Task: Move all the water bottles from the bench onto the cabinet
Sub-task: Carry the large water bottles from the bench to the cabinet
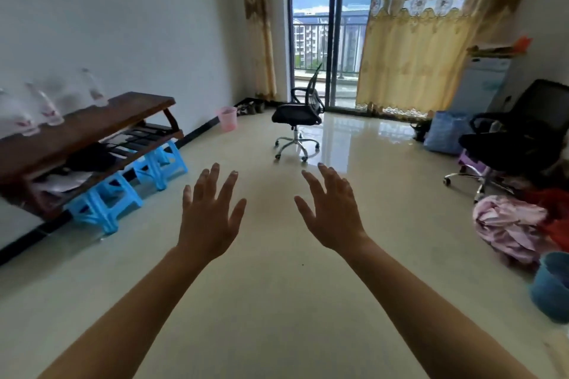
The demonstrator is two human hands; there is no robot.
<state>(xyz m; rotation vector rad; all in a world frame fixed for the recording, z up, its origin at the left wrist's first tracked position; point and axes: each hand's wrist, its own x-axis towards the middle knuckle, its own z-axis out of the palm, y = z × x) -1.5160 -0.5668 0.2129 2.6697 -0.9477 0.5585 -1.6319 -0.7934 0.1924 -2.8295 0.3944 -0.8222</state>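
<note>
Far left: three clear bottles (46, 108) stand upright in a row along the back of the dark wooden tabletop (92, 126), close to the wall. They are blurred, so we cannot read caps or fill. A row against the wall keeps them away from the open edge and leaves each one free to lift singly. By our reading none has gone across yet. Under the tabletop a slatted shelf holds dark odds and papers. The whole thing appears to rest on blue stools (104, 203), so we judge it may shift if leaned on.

Centre: the left hand (209, 218) and right hand (332, 215) reach out over the floor, backs up, fingers (229, 191) straight and spread apart, holding nothing and touching nothing. Both are well apart from the bottles. We take this as the approach, with the hands readied before a turn to the left. Beyond them a pink bin (228, 118) sits by the wall and an office chair (297, 115) stands before the balcony door.

Right: past the yellow curtain (431, 40), a white unit (482, 83) stands against the wall with clutter on top — possibly the cabinet, though we cannot be sure. A black chair (523, 138), a blue bag (446, 132) and a clothes heap (511, 224) crowd the floor near it — the carry would need a path picked between them.
</note>
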